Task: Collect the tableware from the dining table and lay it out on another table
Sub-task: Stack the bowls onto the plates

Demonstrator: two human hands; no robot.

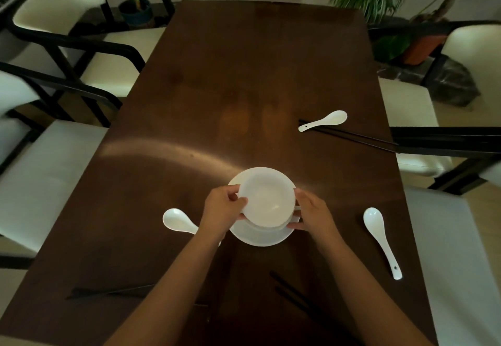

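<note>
Both hands, left (222,210) and right (311,216), pinch the bowl stack (267,200) over the plate (261,238), fingers seemingly curled; next, lift level.

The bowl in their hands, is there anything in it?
Empty: the bowl shows only its bare white inside, held by the left hand and right hand.

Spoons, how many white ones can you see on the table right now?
3. One spoon lies far right beside chopsticks, one near right, one near left, partly behind the left hand. The bowl stack might hide more.
</note>
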